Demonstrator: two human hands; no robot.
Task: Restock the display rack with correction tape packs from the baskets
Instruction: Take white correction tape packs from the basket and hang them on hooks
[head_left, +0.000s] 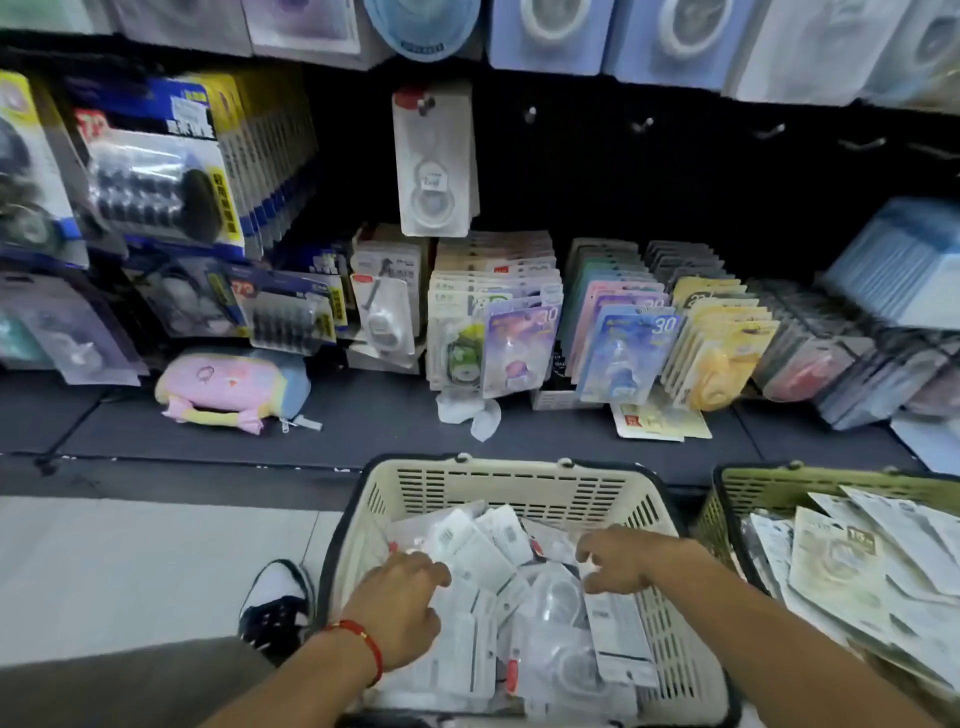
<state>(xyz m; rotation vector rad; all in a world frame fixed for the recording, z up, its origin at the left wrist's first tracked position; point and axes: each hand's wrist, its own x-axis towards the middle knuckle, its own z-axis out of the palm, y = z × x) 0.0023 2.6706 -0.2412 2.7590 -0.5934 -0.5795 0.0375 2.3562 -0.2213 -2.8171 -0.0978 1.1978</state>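
The correction tape packs (498, 618) lie in a loose white heap inside the cream basket (511, 480) on the floor in front of me. Both my hands are down in that heap. My left hand (400, 605), with a red cord at the wrist, rests palm-down on the packs with fingers bent; I cannot tell whether it grips one. My right hand (621, 564) hovers over the pile with fingers loosely curled, and whether it holds anything I cannot tell either. Just to the right stands a green basket (753, 491) stacked with flat packets. Beyond the baskets, the display rack (363, 421) carries rows of carded packs on its dark shelf, one white pack (434, 161) hangs on a hook above, and a pink pouch (228, 387) lies at the left.
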